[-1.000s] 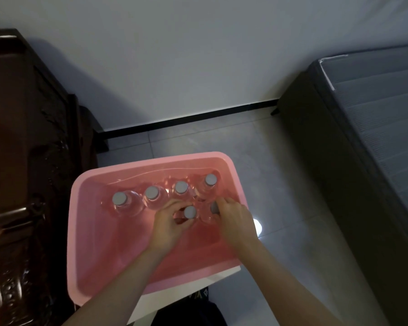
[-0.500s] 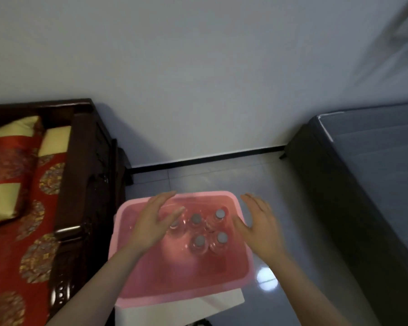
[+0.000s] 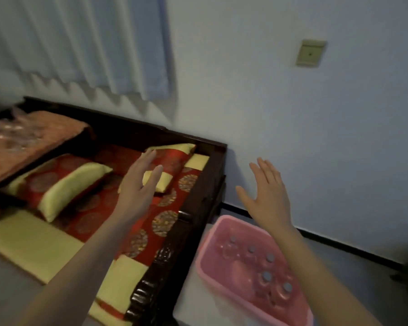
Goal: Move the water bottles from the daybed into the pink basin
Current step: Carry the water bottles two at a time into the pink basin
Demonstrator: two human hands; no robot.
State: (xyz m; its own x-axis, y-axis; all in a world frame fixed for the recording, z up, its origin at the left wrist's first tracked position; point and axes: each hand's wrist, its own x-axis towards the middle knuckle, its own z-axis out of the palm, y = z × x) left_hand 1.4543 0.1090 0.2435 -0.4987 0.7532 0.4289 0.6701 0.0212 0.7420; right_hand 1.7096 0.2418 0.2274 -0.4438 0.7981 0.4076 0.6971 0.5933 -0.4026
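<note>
The pink basin (image 3: 206, 245) sits on a white stand at the lower right, holding several clear water bottles (image 3: 266, 277) with grey caps, upright. My left hand (image 3: 138, 184) hovers with straight fingers over the daybed (image 3: 205, 184), above its red and yellow cushions, holding nothing. My right hand (image 3: 266, 196) is raised with fingers spread above the basin's far end, also holding nothing. At the far left of the daybed a blurred pack of clear plastic (image 3: 12, 135), perhaps more bottles, lies on an orange cover.
The daybed has a dark carved wooden frame (image 3: 165, 262) between its cushions and the basin. Yellow and red pillows (image 3: 64, 184) lie on it. A pale curtain (image 3: 80, 43) hangs above, and a wall plate (image 3: 310, 54) is at the upper right.
Both hands let go of bottles in the basin and lifted out with straight fingers. My view swung left and up, from the basin toward the daybed; the left hand now hangs over the cushions.
</note>
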